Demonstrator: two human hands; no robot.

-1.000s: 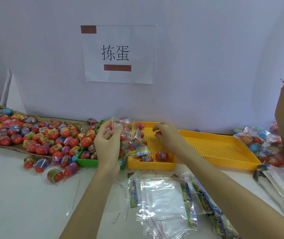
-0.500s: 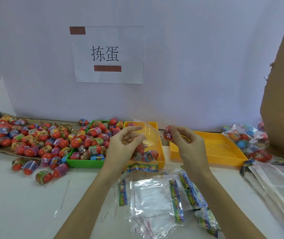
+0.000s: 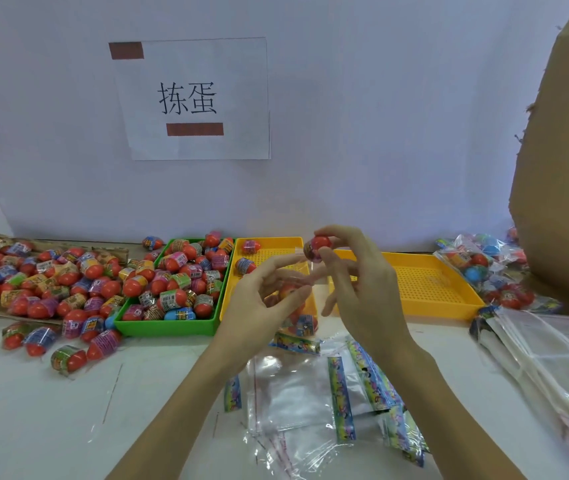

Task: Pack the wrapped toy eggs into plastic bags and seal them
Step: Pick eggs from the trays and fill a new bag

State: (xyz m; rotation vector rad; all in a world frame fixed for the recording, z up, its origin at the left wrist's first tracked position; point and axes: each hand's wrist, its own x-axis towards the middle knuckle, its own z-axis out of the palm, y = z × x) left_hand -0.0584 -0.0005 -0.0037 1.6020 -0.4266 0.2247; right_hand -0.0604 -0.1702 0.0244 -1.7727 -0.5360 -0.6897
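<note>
My right hand (image 3: 362, 289): pinching a red wrapped toy egg (image 3: 317, 247).
My left hand (image 3: 262, 303): fingers curled, gripping a clear plastic bag (image 3: 298, 306).
Tabletop (image 3: 51, 417): white, white wall behind.

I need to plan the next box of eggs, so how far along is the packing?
Done: filled bags lie piled at the far right. In hand: the right hand pinches an egg at the mouth of a part-filled bag held by the left hand. Left: many loose eggs, the green tray, and empty bags.
</note>
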